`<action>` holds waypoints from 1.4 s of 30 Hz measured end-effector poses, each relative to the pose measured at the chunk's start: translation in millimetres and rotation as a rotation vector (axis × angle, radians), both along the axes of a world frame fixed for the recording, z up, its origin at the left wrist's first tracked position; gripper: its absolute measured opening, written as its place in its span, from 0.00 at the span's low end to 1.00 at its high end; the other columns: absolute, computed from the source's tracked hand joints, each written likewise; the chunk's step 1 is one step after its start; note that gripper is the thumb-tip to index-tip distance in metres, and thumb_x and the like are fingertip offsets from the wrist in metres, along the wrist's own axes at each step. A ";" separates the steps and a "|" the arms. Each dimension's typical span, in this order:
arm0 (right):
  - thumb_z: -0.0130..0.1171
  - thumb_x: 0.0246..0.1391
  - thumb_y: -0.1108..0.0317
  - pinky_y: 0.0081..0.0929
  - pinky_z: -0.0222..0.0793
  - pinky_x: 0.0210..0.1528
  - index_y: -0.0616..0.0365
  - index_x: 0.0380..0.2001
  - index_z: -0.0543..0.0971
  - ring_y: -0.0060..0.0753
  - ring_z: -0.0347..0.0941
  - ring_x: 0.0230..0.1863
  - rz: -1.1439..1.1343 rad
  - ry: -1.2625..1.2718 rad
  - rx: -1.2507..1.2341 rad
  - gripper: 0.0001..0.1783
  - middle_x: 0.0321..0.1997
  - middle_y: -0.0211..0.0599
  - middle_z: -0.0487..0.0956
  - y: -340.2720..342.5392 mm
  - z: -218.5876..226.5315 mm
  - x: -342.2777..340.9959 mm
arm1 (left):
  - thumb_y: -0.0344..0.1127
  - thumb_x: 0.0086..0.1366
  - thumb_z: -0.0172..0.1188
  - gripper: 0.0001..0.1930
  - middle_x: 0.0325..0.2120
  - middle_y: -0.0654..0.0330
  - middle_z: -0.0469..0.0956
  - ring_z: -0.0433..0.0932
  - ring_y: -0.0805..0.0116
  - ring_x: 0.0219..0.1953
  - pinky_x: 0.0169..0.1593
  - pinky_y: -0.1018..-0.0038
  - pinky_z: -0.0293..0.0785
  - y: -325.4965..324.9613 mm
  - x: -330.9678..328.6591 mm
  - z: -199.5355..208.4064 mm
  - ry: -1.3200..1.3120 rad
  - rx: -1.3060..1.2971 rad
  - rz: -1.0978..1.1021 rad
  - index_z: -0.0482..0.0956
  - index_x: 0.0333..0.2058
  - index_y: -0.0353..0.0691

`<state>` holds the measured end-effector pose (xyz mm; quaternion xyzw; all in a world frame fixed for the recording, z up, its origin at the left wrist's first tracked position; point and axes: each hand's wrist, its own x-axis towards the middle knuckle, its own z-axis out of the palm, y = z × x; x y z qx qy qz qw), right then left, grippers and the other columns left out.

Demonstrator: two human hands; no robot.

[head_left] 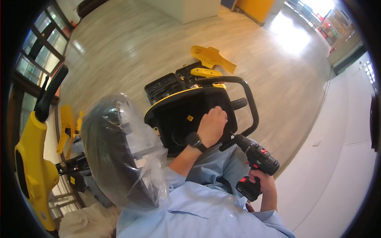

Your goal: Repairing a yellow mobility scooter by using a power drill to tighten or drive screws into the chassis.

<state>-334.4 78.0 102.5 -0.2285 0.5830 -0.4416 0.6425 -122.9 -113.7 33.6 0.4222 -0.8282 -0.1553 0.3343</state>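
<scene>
My right hand (264,180) is wrapped around the grip of a black and red cordless drill (260,154). The drill's tip points up and left, close to the lower end of a black curved bar (250,99). My left hand (212,127), a dark watch (195,142) on its wrist, is over a large black plastic housing (170,111) with a yellow edge and a small yellow label. Its fingers are curled near the housing's right side, and whatever they hold is too small or hidden to make out. The housing sits in front of my legs.
Left of the housing stands a dark rounded thing under clear plastic wrap (123,154). A yellow part with a black handle (35,146) rises at the far left. Beyond the housing lie a black case (162,87) and a yellow panel (212,57). A white wall (329,158) runs along the right.
</scene>
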 end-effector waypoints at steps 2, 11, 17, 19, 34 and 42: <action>0.57 0.47 0.79 0.22 0.63 0.24 0.69 0.51 0.75 0.23 0.65 0.22 0.004 0.000 -0.031 0.24 0.23 0.34 0.71 4.1 -3.1 2.5 | 0.30 0.66 0.61 0.03 0.35 0.59 0.77 0.77 0.67 0.36 0.38 0.71 0.73 2.8 6.9 1.4 0.312 0.255 -0.002 0.77 0.36 0.39; 0.61 0.51 0.80 0.25 0.66 0.30 0.59 0.47 0.79 0.24 0.69 0.26 0.173 0.014 -0.211 0.18 0.26 0.28 0.74 18.8 -16.0 5.8 | 0.33 0.75 0.56 0.07 0.37 0.61 0.77 0.75 0.74 0.35 0.40 0.78 0.75 36.5 12.9 8.3 1.707 1.532 -0.087 0.77 0.46 0.38; 0.71 0.46 0.72 0.33 0.71 0.36 0.58 0.36 0.81 0.36 0.73 0.29 0.297 0.543 -0.190 0.12 0.29 0.37 0.80 20.5 -14.4 6.8 | 0.39 0.73 0.60 0.09 0.38 0.64 0.80 0.78 0.72 0.41 0.49 0.71 0.78 56.8 7.5 -1.0 1.876 1.710 -0.126 0.79 0.43 0.41; 0.71 0.46 0.72 0.33 0.71 0.37 0.58 0.36 0.80 0.35 0.73 0.29 0.299 0.546 -0.179 0.13 0.28 0.37 0.80 17.4 -0.9 8.4 | 0.40 0.73 0.61 0.09 0.37 0.64 0.80 0.79 0.71 0.42 0.51 0.69 0.78 58.7 2.1 0.7 1.871 1.712 -0.034 0.80 0.42 0.41; 0.71 0.47 0.73 0.28 0.73 0.39 0.60 0.42 0.80 0.31 0.72 0.29 0.398 0.656 -0.249 0.17 0.28 0.36 0.80 -2.2 15.3 4.2 | 0.38 0.73 0.61 0.08 0.37 0.60 0.82 0.82 0.64 0.48 0.57 0.65 0.78 61.1 -17.8 -3.5 1.874 1.632 0.208 0.72 0.36 0.45; 0.70 0.43 0.77 0.28 0.74 0.38 0.59 0.46 0.79 0.34 0.75 0.28 0.436 0.728 -0.379 0.23 0.29 0.38 0.82 -11.0 26.4 3.4 | 0.41 0.72 0.61 0.10 0.37 0.60 0.83 0.82 0.68 0.43 0.52 0.69 0.80 59.5 -21.8 2.6 1.857 1.575 0.236 0.73 0.37 0.44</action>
